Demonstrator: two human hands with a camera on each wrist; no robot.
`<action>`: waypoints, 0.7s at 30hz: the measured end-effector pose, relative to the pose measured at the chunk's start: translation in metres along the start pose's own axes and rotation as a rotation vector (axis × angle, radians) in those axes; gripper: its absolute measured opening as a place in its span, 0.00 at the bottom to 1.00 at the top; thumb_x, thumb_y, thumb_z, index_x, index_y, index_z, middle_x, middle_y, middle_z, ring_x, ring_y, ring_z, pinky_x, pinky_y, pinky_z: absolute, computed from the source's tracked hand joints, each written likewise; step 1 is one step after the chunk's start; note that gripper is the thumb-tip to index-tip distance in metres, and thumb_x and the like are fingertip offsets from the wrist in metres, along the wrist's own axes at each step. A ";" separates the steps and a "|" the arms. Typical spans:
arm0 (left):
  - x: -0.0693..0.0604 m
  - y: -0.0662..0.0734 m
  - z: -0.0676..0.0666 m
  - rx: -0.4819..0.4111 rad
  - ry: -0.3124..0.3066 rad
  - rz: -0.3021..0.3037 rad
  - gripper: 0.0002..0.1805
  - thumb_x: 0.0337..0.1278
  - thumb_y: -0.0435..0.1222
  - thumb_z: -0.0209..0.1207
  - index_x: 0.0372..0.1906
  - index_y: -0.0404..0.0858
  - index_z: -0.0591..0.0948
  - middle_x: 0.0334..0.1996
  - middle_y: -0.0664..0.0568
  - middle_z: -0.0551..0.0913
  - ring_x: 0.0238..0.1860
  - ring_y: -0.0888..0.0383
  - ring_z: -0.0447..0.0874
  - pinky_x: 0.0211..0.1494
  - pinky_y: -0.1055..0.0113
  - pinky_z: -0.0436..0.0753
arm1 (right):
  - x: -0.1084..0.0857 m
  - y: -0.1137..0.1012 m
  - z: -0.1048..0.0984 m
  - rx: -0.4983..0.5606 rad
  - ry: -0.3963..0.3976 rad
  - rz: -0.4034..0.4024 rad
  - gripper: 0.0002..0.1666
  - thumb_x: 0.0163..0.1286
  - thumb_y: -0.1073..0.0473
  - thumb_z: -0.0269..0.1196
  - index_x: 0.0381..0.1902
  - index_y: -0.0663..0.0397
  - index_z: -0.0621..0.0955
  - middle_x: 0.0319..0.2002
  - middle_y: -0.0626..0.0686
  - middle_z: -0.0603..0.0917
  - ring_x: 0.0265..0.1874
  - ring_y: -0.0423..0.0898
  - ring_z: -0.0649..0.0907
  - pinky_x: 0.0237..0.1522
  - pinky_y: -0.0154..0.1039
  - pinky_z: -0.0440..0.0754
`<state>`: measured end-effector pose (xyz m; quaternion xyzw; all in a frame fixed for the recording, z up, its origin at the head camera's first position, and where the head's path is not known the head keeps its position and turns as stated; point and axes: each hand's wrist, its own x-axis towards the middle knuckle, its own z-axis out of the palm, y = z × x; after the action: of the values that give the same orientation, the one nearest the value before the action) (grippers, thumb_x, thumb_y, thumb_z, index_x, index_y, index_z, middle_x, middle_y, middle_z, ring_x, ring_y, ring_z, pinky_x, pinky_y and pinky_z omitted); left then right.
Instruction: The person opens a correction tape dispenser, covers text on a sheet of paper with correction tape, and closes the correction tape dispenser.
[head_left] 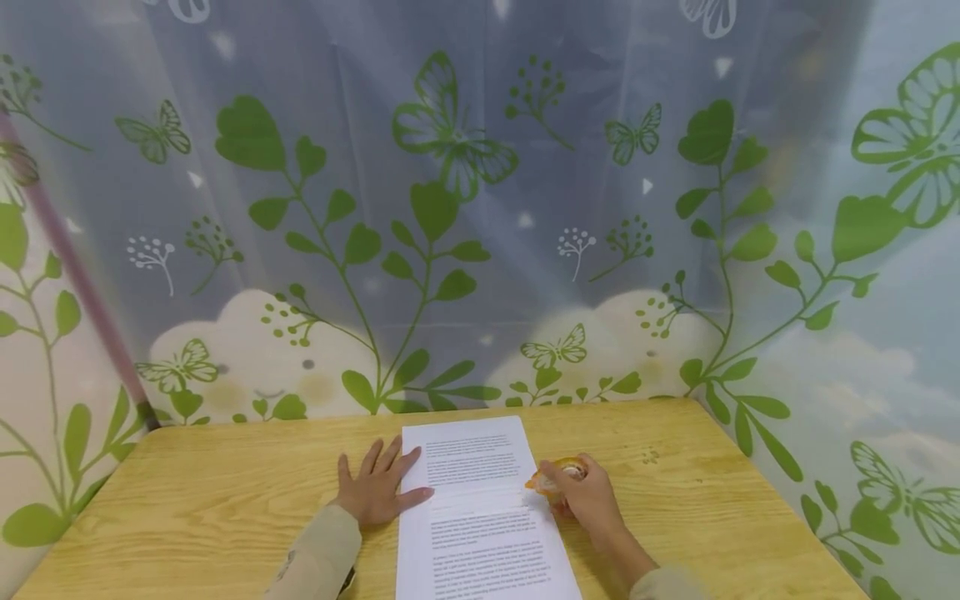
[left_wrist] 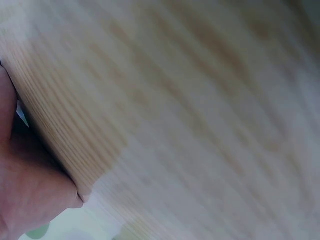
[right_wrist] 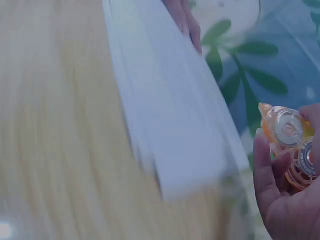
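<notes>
Printed sheets of paper [head_left: 480,533] lie on the wooden table in the head view. My left hand [head_left: 378,492] rests with spread fingers over their left edge, the thumb and a fingertip on the page. At the right edge, my right hand [head_left: 588,500] grips an orange, see-through tape dispenser [head_left: 558,477], its tip over the paper's border. The right wrist view shows the dispenser [right_wrist: 289,127] with two round reels, held between thumb and fingers of my right hand [right_wrist: 287,210], beside the paper [right_wrist: 170,110]. Part of my left hand [left_wrist: 30,185] shows in the left wrist view.
The wooden table [head_left: 225,492] reaches back to a hanging curtain [head_left: 300,208] with green leaves, butterflies and clouds. A pinkish pole [head_left: 82,275] leans at the table's left back corner. Another patterned sheet [head_left: 885,333] hangs along the right side.
</notes>
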<state>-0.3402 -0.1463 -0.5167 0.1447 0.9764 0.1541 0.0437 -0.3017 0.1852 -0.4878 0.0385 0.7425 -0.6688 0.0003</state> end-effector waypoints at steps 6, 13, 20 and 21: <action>-0.003 0.005 -0.005 0.004 -0.004 -0.005 0.46 0.53 0.73 0.41 0.74 0.55 0.58 0.76 0.52 0.45 0.74 0.44 0.37 0.61 0.29 0.29 | -0.012 -0.012 0.046 -0.008 -0.038 -0.015 0.34 0.56 0.49 0.73 0.49 0.65 0.70 0.30 0.53 0.83 0.26 0.48 0.84 0.29 0.41 0.84; -0.005 0.012 -0.009 0.038 0.000 -0.005 0.43 0.57 0.70 0.43 0.74 0.53 0.59 0.75 0.49 0.48 0.73 0.42 0.40 0.61 0.28 0.32 | -0.021 -0.007 0.097 -0.065 -0.114 -0.071 0.30 0.58 0.47 0.71 0.45 0.64 0.74 0.28 0.51 0.82 0.21 0.45 0.83 0.23 0.39 0.83; -0.010 0.016 -0.014 0.043 0.006 0.001 0.42 0.58 0.69 0.43 0.73 0.52 0.61 0.75 0.47 0.50 0.73 0.41 0.43 0.60 0.27 0.33 | -0.027 -0.002 0.122 -0.140 -0.103 -0.060 0.29 0.59 0.47 0.70 0.45 0.63 0.72 0.28 0.51 0.80 0.17 0.41 0.78 0.18 0.35 0.79; -0.010 0.015 -0.014 0.040 0.006 0.003 0.43 0.57 0.69 0.43 0.73 0.51 0.61 0.75 0.46 0.50 0.73 0.40 0.43 0.60 0.27 0.33 | -0.028 -0.001 0.123 -0.143 -0.099 -0.058 0.29 0.59 0.47 0.70 0.45 0.63 0.72 0.29 0.51 0.80 0.18 0.42 0.79 0.19 0.35 0.79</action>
<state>-0.3283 -0.1398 -0.4988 0.1467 0.9792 0.1352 0.0378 -0.2806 0.0611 -0.4982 -0.0163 0.7883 -0.6147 0.0202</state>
